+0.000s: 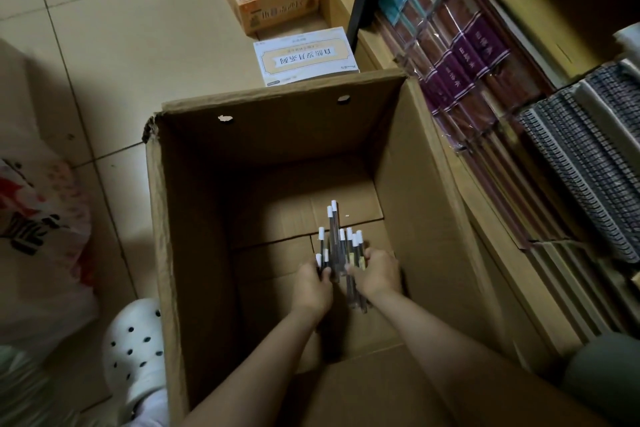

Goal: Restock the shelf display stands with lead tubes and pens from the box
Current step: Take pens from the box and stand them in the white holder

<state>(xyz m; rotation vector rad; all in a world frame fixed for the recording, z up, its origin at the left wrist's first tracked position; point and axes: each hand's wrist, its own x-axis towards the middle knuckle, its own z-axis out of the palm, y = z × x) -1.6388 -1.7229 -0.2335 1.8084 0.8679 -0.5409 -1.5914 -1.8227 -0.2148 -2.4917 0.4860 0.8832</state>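
A tall open cardboard box stands on the floor in front of me. Both my arms reach down to its bottom. There a bundle of thin dark pens or lead tubes with white caps is gathered upright between my hands. My left hand grips the bundle from the left, fingers curled round it. From the right, my right hand grips the same bundle. The lower ends of the tubes are hidden behind my hands. The display stands are out of view.
A wooden shelf unit on the right holds wrapped purple-labelled books and spiral notebooks. A white printed box and an orange carton lie beyond the big box. A plastic bag and my white clog are left.
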